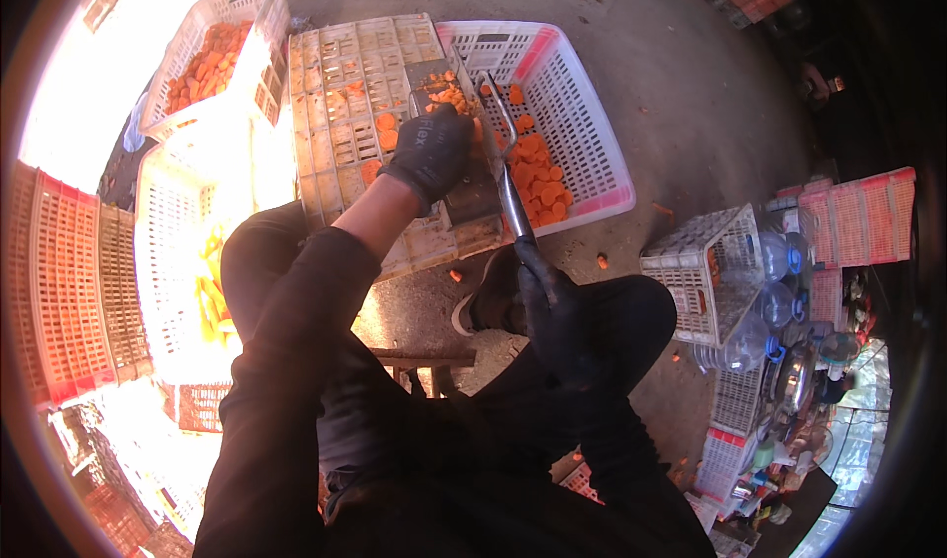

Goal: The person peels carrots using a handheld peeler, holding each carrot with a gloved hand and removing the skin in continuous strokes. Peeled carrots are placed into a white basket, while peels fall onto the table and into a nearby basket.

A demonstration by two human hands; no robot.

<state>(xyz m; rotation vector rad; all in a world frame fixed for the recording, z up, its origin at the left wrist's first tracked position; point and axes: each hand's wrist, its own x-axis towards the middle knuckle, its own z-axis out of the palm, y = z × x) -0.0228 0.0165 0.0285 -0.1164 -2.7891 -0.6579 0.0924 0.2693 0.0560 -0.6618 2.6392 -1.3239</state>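
My left hand [436, 147], in a dark work glove, is closed over a carrot [477, 129] whose orange end shows against the cutter's blade. Most of that carrot is hidden by the glove. My right hand [551, 280], also gloved, grips the metal handle [516, 206] of a lever cutter. The cutter's dark base plate [476, 197] lies on an upturned plastic crate [333, 125]. Carrot scraps [451, 99] are heaped on the plate beyond my left hand. Past the blade, round carrot slices [538, 177] lie in a white and pink crate [588, 147].
A crate [255, 47] of carrots [211, 66] stands at the upper left. Nearer my left knee, a glare-washed crate [166, 262] holds more carrots [212, 299]. Loose pieces dot the floor [666, 99]. At right are a crate [695, 277] and large clear bottles [747, 340].
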